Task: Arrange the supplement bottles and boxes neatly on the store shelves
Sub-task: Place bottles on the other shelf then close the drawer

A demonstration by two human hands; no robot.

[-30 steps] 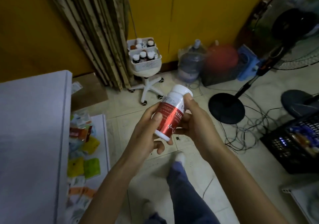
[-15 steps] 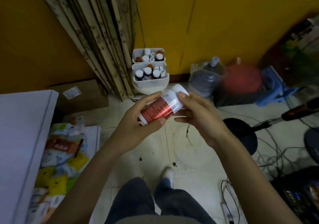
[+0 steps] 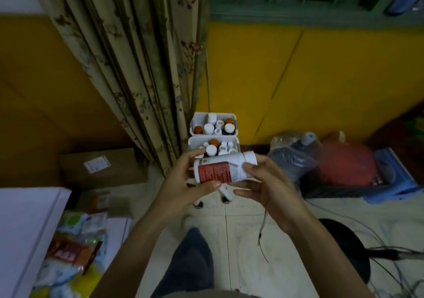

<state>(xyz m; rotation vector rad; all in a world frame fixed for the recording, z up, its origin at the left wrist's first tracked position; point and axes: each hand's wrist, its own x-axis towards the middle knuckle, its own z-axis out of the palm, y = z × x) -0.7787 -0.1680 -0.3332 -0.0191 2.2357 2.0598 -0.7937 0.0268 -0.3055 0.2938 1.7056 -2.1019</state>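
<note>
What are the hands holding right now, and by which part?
A white supplement bottle with a red label, lying sideways. The left hand grips its base end; the right hand pinches it near the cap.

Bare forearms (image 3: 142,240), dark blue trousers (image 3: 192,263), pale footwear (image 3: 189,221).

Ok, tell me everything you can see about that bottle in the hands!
The bottle looks like white plastic with a red label of small blurred print and a white cap. It is closed, lying sideways, cap to the right. The left hand grips its base end; the right hand holds its cap end.
</note>
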